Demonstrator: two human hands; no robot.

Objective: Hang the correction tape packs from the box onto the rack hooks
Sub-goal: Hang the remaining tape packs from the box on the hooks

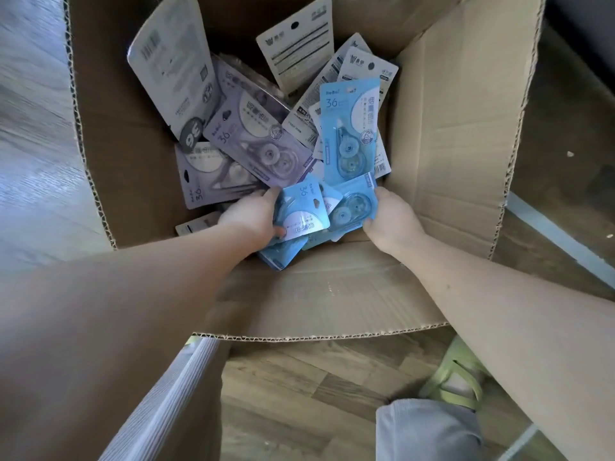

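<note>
An open cardboard box (446, 134) on the floor holds several correction tape packs, blue and purple, lying loose. My left hand (251, 216) grips a small stack of blue packs (301, 207) at the box's near side. My right hand (389, 221) holds another blue pack (352, 207) by its right edge, beside the stack. One blue pack (352, 128) stands against the right wall. Purple packs (256, 144) lie to the left. No rack or hooks are in view.
The box's flaps stand open, with the near flap (319, 294) folded toward me. Wood-look floor (299, 394) surrounds the box. My leg and a green sandal (456, 377) are at the lower right.
</note>
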